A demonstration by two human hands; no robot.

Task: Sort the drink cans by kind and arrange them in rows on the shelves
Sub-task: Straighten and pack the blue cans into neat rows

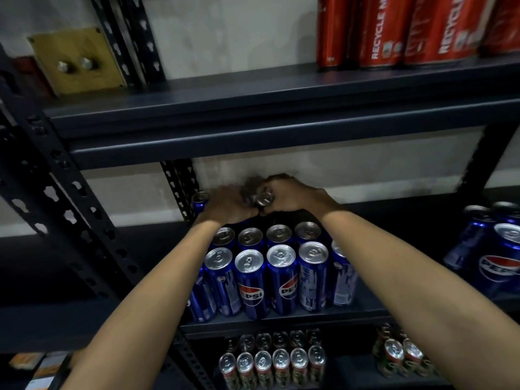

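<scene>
Blue Pepsi cans [251, 280] stand in rows on the middle shelf [281, 318]. Both my arms reach over them to the back of that shelf. My left hand [228, 205] curls round a blue can [200, 200] at the back left of the group. My right hand [292, 194] grips another can [264, 199], whose silver top shows between my fingers. The two hands touch each other. Motion blur hides the fingertips.
Red cans [399, 32] stand on the top shelf [253, 108] at the right. More Pepsi cans [495, 249] stand at the far right of the middle shelf. Red-and-green cans [271, 361] fill the lower shelf. A dark slotted upright [70, 198] runs down the left.
</scene>
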